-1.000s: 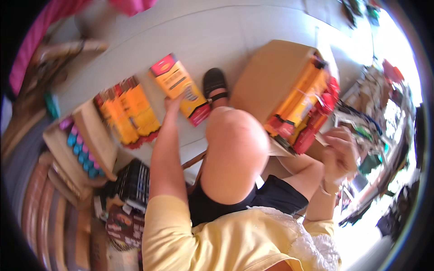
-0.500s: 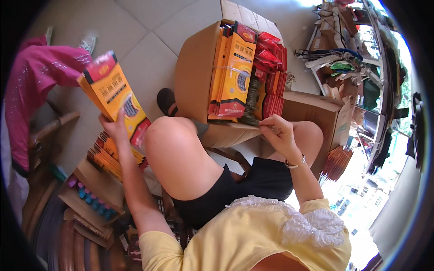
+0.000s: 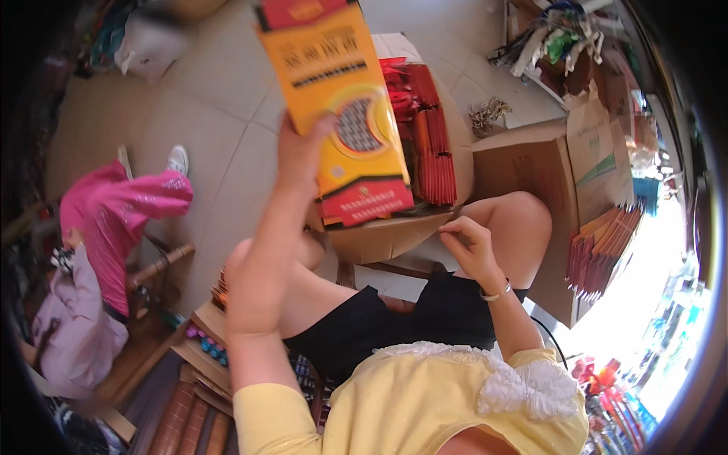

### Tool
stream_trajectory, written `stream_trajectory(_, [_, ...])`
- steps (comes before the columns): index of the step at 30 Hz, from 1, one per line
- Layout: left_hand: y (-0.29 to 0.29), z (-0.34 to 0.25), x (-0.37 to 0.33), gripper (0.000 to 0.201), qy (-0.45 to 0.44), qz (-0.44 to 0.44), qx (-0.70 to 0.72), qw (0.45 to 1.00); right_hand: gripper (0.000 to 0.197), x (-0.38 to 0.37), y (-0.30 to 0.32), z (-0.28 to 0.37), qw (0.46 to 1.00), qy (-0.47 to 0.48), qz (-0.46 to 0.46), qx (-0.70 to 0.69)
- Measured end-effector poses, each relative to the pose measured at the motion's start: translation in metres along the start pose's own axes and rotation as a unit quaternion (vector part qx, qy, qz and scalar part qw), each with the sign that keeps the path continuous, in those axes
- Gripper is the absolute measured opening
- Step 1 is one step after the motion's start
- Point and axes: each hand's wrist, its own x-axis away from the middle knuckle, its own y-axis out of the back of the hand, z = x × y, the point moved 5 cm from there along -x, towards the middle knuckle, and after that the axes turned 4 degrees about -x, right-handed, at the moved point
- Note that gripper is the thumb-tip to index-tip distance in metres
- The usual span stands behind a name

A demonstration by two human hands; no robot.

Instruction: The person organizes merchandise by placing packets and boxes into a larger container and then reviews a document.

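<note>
My left hand [image 3: 299,155] grips a flat yellow-and-red packet [image 3: 334,83] along its left side, thumb on the front. The packet has a picture of dark round pieces on it, and its edge suggests more packets stacked behind. It is held over the left part of an open cardboard box [image 3: 464,163], hiding what lies there. Red packets [image 3: 434,144] stand upright in the right part of the box. My right hand [image 3: 476,246] is closed, thumb and fingertips pinched at the corner of the box's near flap [image 3: 387,241].
Another cardboard box [image 3: 523,171] stands to the right, with orange-red packets [image 3: 603,246] beside it. At left, a person in pink trousers [image 3: 106,216] sits close by. A small carton [image 3: 201,334] of colourful bottles is at lower left. Cluttered shelves [image 3: 561,45] line the right.
My left hand has carried the yellow packets from the left, over to the box and upward. My right hand stays at the flap. The view has turned, bringing more of the person at left into sight.
</note>
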Motion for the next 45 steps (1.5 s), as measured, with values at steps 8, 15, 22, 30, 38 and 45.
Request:
stream_trajectory(8, [-0.079, 0.151, 0.039, 0.073, -0.078, 0.023, -0.626, 0.776, 0.009, 0.033, 0.041, -0.055, 0.96, -0.145, -0.141, -0.195])
stream_trajectory(15, [-0.05, 0.147, 0.047, 0.071, -0.137, 0.033, -0.576, 0.805, 0.037, -0.057, -0.007, -0.037, 0.991, -0.042, -0.059, -0.108])
stream_trajectory(22, [0.014, 0.142, 0.022, 0.081, -0.123, -0.104, -0.467, 0.869, 0.07, -0.141, -0.034, -0.114, 0.957, -0.122, -0.165, 0.205])
stream_trajectory(30, [0.05, 0.171, 0.018, 0.074, 0.017, -0.097, -0.364, 0.926, 0.085, -0.14, -0.066, -0.114, 0.981, -0.073, -0.143, 0.109])
stream_trajectory(38, [0.045, 0.157, 0.023, 0.073, -0.044, -0.08, -0.386, 0.918, 0.084, -0.122, -0.047, -0.085, 0.986, -0.094, -0.133, 0.031])
stream_trajectory(45, [0.031, 0.152, 0.026, 0.076, -0.065, -0.092, -0.443, 0.889, 0.086, -0.146, -0.077, -0.075, 0.972, -0.084, -0.087, 0.2])
